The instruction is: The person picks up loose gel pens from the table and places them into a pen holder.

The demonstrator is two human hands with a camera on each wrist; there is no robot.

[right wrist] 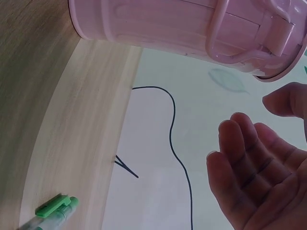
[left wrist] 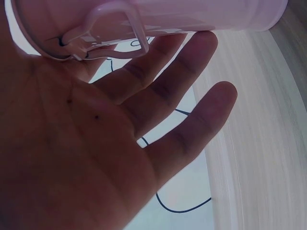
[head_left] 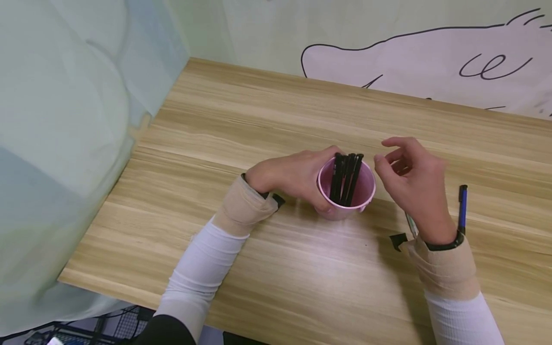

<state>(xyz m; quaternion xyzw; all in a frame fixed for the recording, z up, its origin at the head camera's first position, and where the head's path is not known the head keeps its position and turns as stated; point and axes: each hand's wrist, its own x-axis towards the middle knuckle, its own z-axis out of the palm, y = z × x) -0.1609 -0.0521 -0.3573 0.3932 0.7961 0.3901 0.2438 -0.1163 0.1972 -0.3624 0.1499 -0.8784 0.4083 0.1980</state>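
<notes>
A pink cup (head_left: pixel 367 186) with small loop handles stands on the table, several black pens (head_left: pixel 337 178) leaning upright inside it. My left hand (head_left: pixel 295 175) grips the cup from its left side, thumb at the near side and fingers round the far side. In the left wrist view the fingers pass behind the cup's wall. Just right of the rim, my right hand (head_left: pixel 416 184) hovers with loosely bent fingers and a gap between thumb and forefinger, holding nothing. Beyond its wrist lies a blue pen (head_left: pixel 463 208).
A green-capped pen (right wrist: pixel 53 208) lies on the wooden table (head_left: pixel 302 282), mostly hidden under the right hand in the head view. A light wall covering with a line drawing (head_left: pixel 409 57) rises behind the table, and pale fabric (head_left: pixel 64 143) hangs along its left edge.
</notes>
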